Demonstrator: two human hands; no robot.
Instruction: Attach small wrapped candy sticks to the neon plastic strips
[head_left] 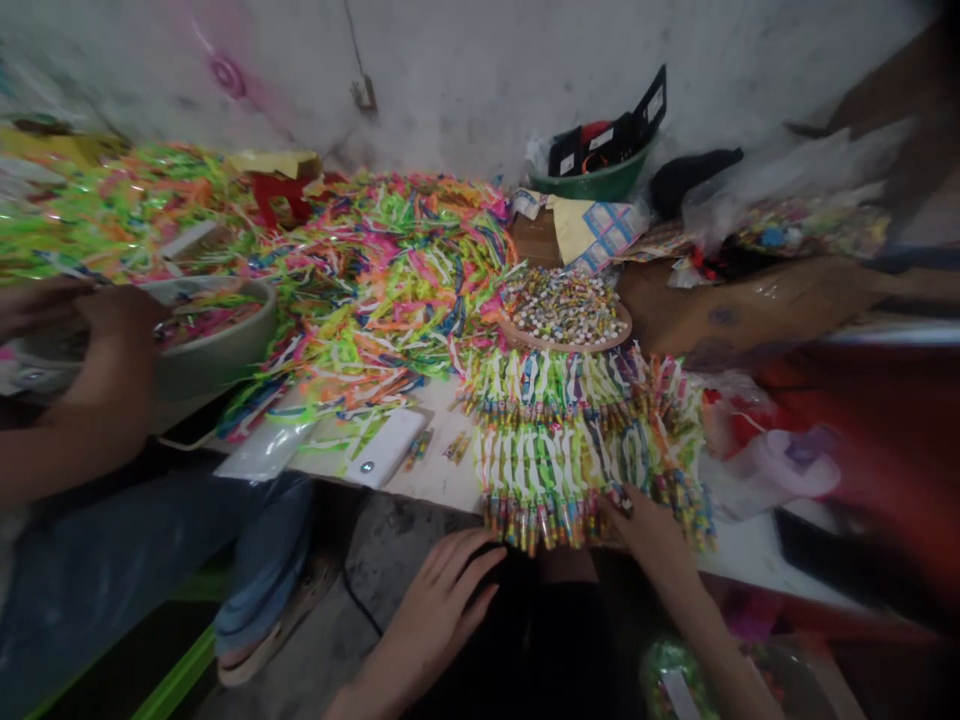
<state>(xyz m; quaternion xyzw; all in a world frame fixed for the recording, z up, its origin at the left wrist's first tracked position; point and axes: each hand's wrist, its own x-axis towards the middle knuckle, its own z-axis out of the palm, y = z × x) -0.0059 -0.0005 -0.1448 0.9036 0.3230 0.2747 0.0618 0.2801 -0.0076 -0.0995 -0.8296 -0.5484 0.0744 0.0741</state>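
My left hand (454, 585) is at the table's front edge, above my lap. Its fingers are stretched out and hold nothing. My right hand (643, 525) touches the front row of bright strips with small patterned tubes (536, 485) at their ends. Its fingertips are drawn together there around something small and dark that I cannot make out. The strips lie side by side in neat rows, tubes toward me. Behind them a shallow round tray (547, 345) is heaped with small patterned pieces.
A big pile of loose neon strips (397, 260) covers the table's left and back. A white box-shaped device (388, 447) lies near the front edge. On the left a co-worker's hands (120, 310) are over a pale basin (225, 345). A green basin (600, 180) stands behind.
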